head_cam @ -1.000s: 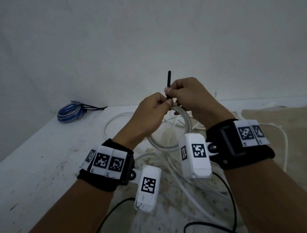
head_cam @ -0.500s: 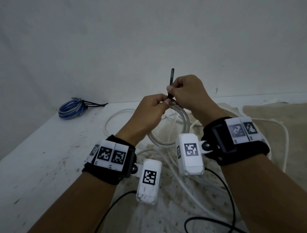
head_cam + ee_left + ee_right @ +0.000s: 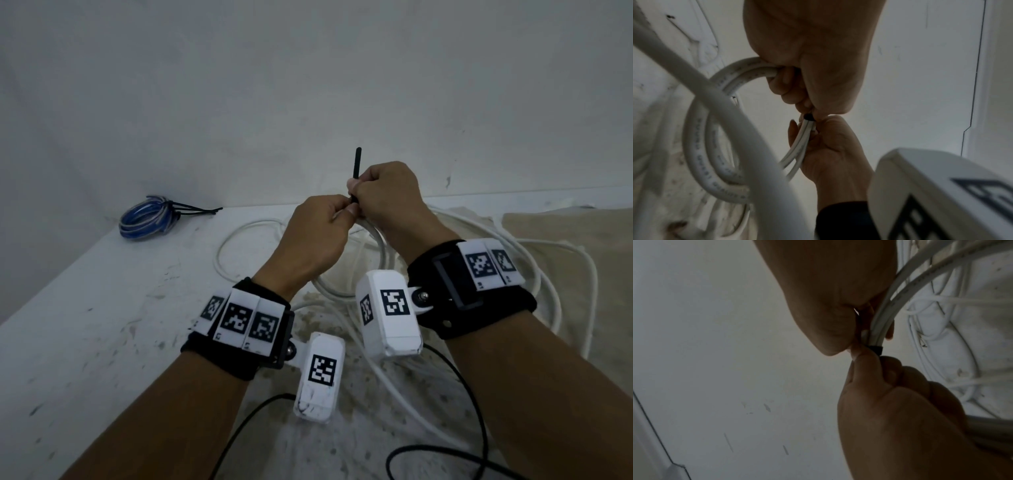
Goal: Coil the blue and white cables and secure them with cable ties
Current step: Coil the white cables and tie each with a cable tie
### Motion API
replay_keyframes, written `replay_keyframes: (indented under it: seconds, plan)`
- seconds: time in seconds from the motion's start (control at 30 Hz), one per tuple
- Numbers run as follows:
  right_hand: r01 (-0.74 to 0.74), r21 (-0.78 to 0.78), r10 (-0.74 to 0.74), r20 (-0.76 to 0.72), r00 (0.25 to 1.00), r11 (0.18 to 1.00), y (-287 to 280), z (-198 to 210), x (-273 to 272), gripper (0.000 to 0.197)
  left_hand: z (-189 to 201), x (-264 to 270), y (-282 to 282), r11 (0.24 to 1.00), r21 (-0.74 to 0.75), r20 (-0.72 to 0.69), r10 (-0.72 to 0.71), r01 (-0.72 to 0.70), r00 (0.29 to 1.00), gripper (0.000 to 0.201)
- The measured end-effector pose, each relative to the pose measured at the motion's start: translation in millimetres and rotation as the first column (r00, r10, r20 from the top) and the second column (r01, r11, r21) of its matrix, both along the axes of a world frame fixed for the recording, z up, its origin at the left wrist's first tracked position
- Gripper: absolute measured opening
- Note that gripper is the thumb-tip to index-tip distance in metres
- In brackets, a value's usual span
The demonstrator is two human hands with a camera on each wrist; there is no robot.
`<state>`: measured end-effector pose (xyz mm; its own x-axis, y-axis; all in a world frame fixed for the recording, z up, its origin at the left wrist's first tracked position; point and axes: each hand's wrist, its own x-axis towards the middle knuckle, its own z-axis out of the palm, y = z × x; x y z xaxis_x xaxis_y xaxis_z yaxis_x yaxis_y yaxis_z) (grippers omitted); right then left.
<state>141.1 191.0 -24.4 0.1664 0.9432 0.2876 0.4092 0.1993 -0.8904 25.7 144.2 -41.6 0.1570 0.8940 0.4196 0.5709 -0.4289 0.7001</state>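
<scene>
From the head camera, both hands are meeting just above the table [image 3: 85, 308], well out in front. The right hand [image 3: 387, 198] is pinching the black cable tie [image 3: 357, 164], whose free tail is sticking almost straight up past the knuckles, leaning slightly away. The left hand [image 3: 318, 236] is curling round the white cable [image 3: 383, 253] right where the tie crosses it, thumb tip touching the right hand. So the pull axis is looking vertical, with the coil hanging below both fists. The blue cable [image 3: 147, 219] is sitting far left near the wall, already bundled, black tie tails poking out sideways. Loose white loops are sprawling over the table beneath, and thin black camera leads [image 3: 472, 394] are trailing near the forearms.

From the left wrist, the left hand [image 3: 807, 56] is gripping the coil's top, the strands bending round in a loop below. The tie's black band [image 3: 808, 116] is wrapping the strands between the two fists, the right hand [image 3: 834, 149] just beneath.

From the right wrist, the tie [image 3: 875, 350] is circling the paired strands [image 3: 879, 326] snugly, fingertips [image 3: 861, 360] pressing at it. Whether the ratchet is fully tight, I cannot tell. A straggling loop could snag when the tail gets drawn.
</scene>
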Motion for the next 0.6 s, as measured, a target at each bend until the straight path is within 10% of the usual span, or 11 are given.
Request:
replay_keyframes:
  seconds: [0.4, 0.6]
  plan:
    - [-0.003, -0.049, 0.000, -0.056, 0.998, 0.999, 0, -10, -1, 0.026, -9, 0, 4, 0.999, -0.035, -0.037, 0.018, -0.019, 0.999, 0.035]
    - [-0.327, -0.133, 0.258, -0.374, 0.891, 0.936, -26, 1, -8, 0.020, 16, -18, -2, 0.982, -0.188, -0.016, 0.019, -0.021, 1.000, 0.018]
